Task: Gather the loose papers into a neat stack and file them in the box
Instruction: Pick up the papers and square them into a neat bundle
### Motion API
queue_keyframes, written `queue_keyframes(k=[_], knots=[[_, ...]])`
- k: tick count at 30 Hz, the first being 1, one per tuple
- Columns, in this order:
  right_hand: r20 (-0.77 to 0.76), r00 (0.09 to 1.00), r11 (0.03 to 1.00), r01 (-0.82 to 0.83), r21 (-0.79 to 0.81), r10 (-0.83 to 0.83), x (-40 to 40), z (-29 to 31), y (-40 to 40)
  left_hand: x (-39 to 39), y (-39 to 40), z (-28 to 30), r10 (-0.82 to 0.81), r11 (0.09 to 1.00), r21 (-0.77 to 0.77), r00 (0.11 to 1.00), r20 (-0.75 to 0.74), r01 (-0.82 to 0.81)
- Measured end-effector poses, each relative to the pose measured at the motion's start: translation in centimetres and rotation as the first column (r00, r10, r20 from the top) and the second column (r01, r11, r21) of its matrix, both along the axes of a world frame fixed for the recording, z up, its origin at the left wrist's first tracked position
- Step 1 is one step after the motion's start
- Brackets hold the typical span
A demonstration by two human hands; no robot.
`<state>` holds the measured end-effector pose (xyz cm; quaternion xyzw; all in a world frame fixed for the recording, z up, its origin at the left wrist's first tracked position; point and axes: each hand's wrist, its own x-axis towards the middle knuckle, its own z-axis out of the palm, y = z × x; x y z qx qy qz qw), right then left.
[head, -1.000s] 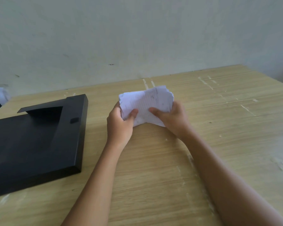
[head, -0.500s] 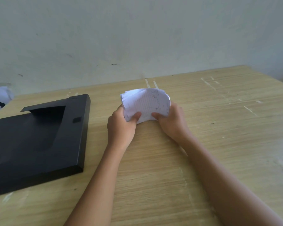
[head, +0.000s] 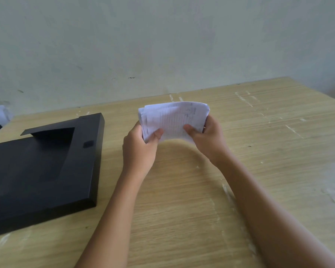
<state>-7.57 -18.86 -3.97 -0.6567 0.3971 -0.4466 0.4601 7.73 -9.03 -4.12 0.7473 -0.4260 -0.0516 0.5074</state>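
step: squaring papers (head: pixel 173 118) | left hand (head: pixel 141 149) and right hand (head: pixel 209 138) both grasp them above counter (head: pixel 182 209) | next: carry to box (head: pixel 46 167) at 9 o'clock

Left hand (head: pixel 141 149) and right hand (head: pixel 207 138) grip paper stack (head: pixel 174 118) above table (head: pixel 182 209) centre; black file box (head: pixel 43 171) lies near left edge.

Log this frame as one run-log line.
phase: squaring stack | left hand: gripping papers | right hand: gripping papers | papers: off table | box: left, no papers visible inside
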Motion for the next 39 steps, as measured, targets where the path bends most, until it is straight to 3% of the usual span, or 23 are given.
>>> queue_keyframes(k=[5,11,15,21,23,25,27,30,33,39], knots=[[-0.239,0.971,0.997,0.000,-0.084,-0.021,0.1,-0.6,-0.3,-0.4,0.0,-0.6,0.027,0.989,0.145,0.998,0.057,-0.035],[-0.266,0.964,0.996,0.008,-0.089,-0.031,-0.1,-0.6,-0.4,0.4,0.1,-0.5,0.019,0.992,0.123,0.997,0.071,-0.028],[-0.198,0.978,0.995,0.047,-0.086,-0.063,-0.2,-0.1,-0.5,0.8,0.4,0.7,-0.009,0.998,0.064,0.998,0.061,0.005],[-0.303,0.953,0.995,-0.032,-0.094,0.002,-0.8,-0.5,-0.7,1.2,0.9,0.3,-0.081,0.962,0.260,0.997,-0.005,0.080],[-0.284,0.959,0.994,-0.038,-0.101,0.008,-0.8,-0.5,-0.8,0.9,1.5,1.4,-0.056,0.989,0.145,0.982,0.179,0.030],[-0.269,0.963,0.992,-0.054,-0.112,0.022,-0.8,-0.6,-0.8,-0.1,2.0,3.0,0.050,0.991,-0.130,0.874,0.483,0.015],[-0.263,0.964,0.990,-0.068,-0.125,0.033,-0.7,-0.8,-1.0,-1.8,1.5,4.3,0.088,0.971,-0.220,0.727,0.681,0.089],[-0.248,0.968,0.986,-0.085,-0.144,0.047,-0.8,-1.1,-1.3,-3.9,-0.4,4.3,0.003,0.998,-0.039,0.562,0.827,0.052],[-0.258,0.965,0.982,-0.086,-0.169,0.040,-0.8,-1.3,-1.4,-4.0,-1.6,2.8,-0.094,0.991,0.131,0.515,0.852,-0.036],[-0.243,0.968,0.986,-0.101,-0.129,0.067,-0.8,-1.1,-1.3,-2.9,-2.4,2.7,-0.097,0.987,0.145,0.445,0.890,-0.074]])
